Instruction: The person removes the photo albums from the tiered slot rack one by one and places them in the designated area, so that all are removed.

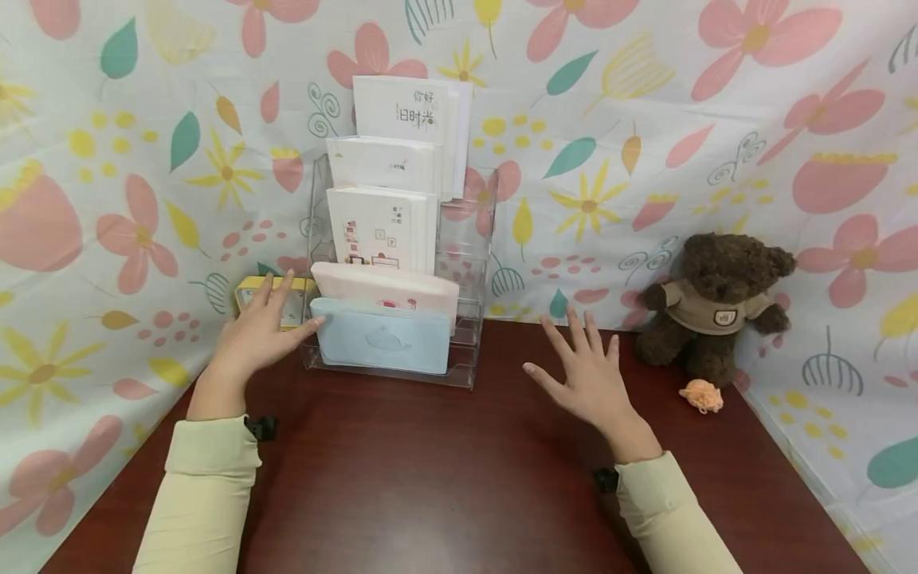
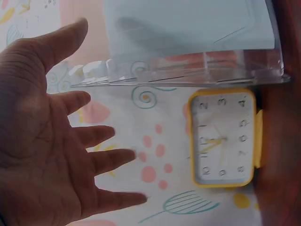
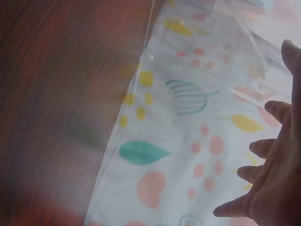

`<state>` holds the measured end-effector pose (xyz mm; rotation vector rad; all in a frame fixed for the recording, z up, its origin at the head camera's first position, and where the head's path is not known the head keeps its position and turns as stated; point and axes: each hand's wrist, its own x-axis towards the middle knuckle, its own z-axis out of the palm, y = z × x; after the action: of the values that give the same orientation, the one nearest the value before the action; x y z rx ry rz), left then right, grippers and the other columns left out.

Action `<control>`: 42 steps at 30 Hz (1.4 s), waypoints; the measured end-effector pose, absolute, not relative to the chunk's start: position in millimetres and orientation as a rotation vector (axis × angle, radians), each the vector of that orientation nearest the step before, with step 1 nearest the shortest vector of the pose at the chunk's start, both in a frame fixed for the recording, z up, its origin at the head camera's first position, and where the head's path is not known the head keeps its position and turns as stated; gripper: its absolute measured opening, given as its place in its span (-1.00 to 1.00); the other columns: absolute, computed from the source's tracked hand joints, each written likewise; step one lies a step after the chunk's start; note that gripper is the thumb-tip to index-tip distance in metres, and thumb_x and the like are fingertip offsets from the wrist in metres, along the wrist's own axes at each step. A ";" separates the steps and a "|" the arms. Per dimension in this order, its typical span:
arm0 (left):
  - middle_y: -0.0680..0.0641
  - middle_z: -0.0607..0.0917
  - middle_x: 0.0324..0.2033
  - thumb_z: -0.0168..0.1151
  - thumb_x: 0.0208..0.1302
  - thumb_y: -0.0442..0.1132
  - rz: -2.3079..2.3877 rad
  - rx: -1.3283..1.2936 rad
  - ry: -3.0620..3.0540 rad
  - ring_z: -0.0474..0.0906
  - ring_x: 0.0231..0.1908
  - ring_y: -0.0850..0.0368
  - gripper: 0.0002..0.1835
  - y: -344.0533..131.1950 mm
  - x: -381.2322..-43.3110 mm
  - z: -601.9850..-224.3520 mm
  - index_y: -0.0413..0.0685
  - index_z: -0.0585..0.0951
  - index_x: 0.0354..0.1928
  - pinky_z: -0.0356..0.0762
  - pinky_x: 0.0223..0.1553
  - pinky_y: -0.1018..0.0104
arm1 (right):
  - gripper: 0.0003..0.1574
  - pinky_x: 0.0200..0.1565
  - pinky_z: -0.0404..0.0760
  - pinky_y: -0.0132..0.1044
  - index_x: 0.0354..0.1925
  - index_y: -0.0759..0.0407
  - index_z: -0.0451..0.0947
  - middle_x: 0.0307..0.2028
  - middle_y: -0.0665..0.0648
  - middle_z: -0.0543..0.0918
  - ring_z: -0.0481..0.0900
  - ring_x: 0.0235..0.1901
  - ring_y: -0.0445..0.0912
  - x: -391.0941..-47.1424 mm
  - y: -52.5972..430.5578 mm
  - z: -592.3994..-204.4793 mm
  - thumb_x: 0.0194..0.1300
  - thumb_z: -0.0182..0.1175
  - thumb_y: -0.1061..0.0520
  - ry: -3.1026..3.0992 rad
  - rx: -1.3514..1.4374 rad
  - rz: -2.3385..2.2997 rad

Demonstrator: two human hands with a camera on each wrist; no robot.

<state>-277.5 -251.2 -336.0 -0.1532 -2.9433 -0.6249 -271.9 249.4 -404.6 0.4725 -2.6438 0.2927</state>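
A clear acrylic rack [image 1: 466, 351] stands against the floral cloth, its tiers filled with cards and booklets. Lowest is a light blue booklet [image 1: 383, 339] with a whale drawing; behind it leans a pink one [image 1: 430, 295], then white ones [image 1: 380, 223] above. My left hand [image 1: 251, 339] hovers at the rack's left side with fingers spread, holding nothing. Beyond it sits a yellow-framed alarm clock [image 2: 223, 139], apart from the fingers in the left wrist view. My right hand [image 1: 588, 383], fingers spread too, is held above the table right of the rack and touches nothing.
A brown teddy bear [image 1: 717, 303] in a beige shirt sits at the back right corner. In front of it lies a small orange yarn bundle [image 1: 703, 395]. Floral cloth [image 1: 588, 159] walls the dark red wooden table [image 1: 430, 470] at the back and sides.
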 end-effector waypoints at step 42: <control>-0.02 0.05 0.57 -0.08 0.59 0.09 -1.978 0.055 -2.310 0.02 0.52 -0.05 -0.36 -256.2 -313.3 -440.1 0.26 0.07 0.61 0.08 0.47 -0.08 | -0.47 -0.71 0.28 -0.28 0.36 -0.20 0.42 -0.74 -0.09 0.39 0.32 -0.78 -0.16 -297.0 40.3 -385.7 0.48 0.18 -0.10 -2.636 1.001 0.175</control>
<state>-313.3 -256.2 -440.1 0.0546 -2.3105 -1.9785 -297.0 40.3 -385.7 1.0010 -2.6357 0.1750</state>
